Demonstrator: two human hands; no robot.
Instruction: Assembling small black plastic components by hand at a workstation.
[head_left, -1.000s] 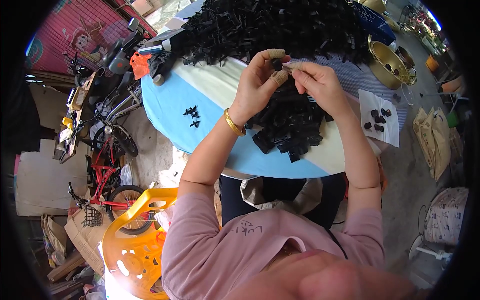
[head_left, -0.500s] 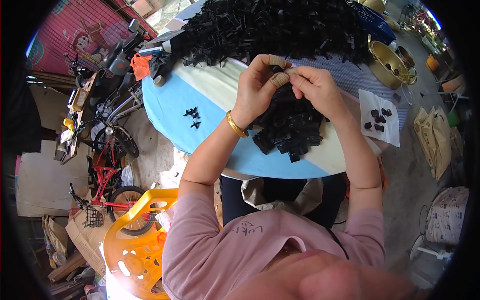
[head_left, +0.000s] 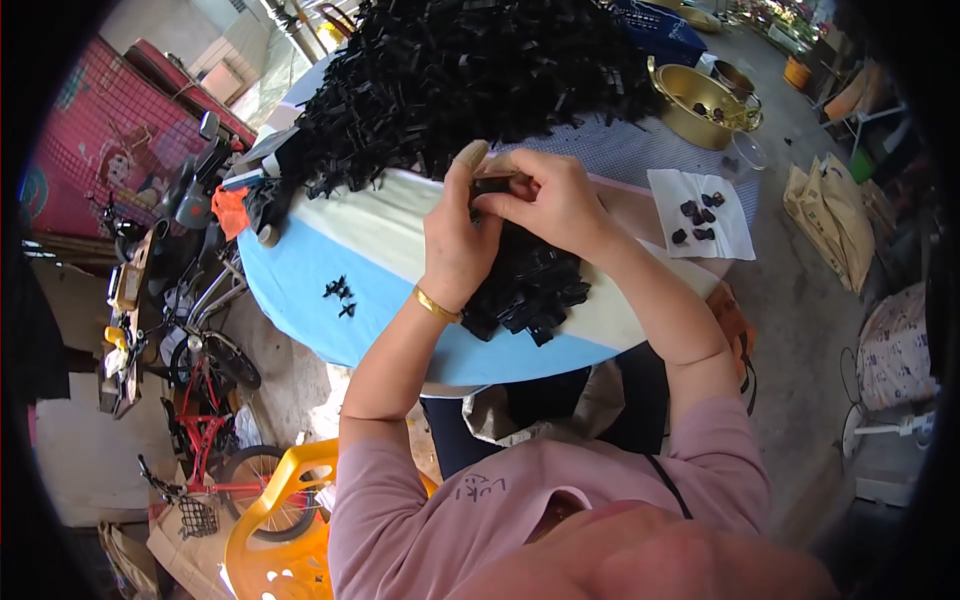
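Above the table (head_left: 320,265), both hands (head_left: 460,238) hold a black piece (head_left: 491,186).

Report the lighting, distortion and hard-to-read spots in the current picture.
Head view: a black fisheye border rings the scene; head view: bright light pales the ground at upper left, while the large black heap is so dark that many pieces merge; head view: the dark piece between the left hand and right hand is partly hidden and shows little detail.
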